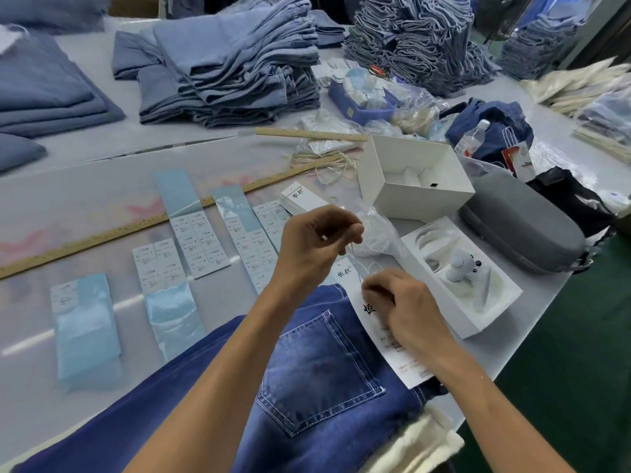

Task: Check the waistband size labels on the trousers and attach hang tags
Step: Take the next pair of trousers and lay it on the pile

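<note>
The left hand (316,238) is raised above the surface, its grip closed in a pinch on a thin string (352,248) that hangs toward the tag. The right hand (404,303) rests on a white hang tag (382,336), fingers curled and pinching at the tag's upper end. The tag lies on the waist end of dark blue jeans (307,387), just right of the back pocket, with the jeans spread across the near edge of the surface (85,206).

A crumpled clear bag (374,230) sits just beyond the hands. More white tags (302,199) lie behind it. To the left, sheets of size stickers (199,244) on pale blue backing lie in rows, and a long wooden ruler (102,235) runs diagonally beneath them. To the right stand an open white box (413,179), a white tray (461,278) holding a small device, and a grey case (522,223). Loose cord (327,163) lies near a second ruler (307,134).

Farther back, stacks of folded pale jeans (239,63) cover the surface. The floor (563,387) at the right is green.
</note>
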`<state>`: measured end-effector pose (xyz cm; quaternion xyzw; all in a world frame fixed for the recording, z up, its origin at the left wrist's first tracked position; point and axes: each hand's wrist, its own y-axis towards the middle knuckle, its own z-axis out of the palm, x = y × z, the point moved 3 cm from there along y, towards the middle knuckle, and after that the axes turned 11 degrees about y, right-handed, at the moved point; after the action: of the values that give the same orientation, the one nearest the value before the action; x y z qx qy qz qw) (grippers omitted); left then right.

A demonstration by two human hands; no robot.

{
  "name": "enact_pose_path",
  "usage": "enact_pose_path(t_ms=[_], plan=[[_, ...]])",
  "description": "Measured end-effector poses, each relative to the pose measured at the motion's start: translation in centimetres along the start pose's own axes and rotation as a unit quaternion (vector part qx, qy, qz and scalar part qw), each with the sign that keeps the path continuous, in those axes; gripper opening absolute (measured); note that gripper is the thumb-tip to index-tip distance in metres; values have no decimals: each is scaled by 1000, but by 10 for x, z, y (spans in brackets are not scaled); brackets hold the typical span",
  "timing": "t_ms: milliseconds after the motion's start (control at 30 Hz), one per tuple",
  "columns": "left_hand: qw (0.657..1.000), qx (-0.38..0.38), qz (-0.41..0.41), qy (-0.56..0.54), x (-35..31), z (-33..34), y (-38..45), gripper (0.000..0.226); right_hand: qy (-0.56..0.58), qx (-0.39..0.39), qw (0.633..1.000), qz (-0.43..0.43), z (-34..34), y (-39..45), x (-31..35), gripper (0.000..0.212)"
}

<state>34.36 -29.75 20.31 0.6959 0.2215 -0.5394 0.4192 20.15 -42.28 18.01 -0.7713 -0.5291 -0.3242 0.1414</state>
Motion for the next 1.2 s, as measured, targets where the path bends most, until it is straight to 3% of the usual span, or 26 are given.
enact_pose_path(t_ms=[367, 700, 933, 1200], plan=[[994, 74, -31, 79, 15, 12, -13, 24, 188, -39, 978, 75, -9, -12, -9, 24], [987, 109, -84, 83, 30, 24, -41, 3, 442, -92, 883, 127, -12, -22, -2, 12], [985, 116, -45, 121, 28, 28, -44, 12, 487, -90, 858, 135, -10, -25, 0, 15], [984, 128, -12, 124, 24, 30, -46, 36, 462, -98, 873, 121, -9, -26, 4, 15]])
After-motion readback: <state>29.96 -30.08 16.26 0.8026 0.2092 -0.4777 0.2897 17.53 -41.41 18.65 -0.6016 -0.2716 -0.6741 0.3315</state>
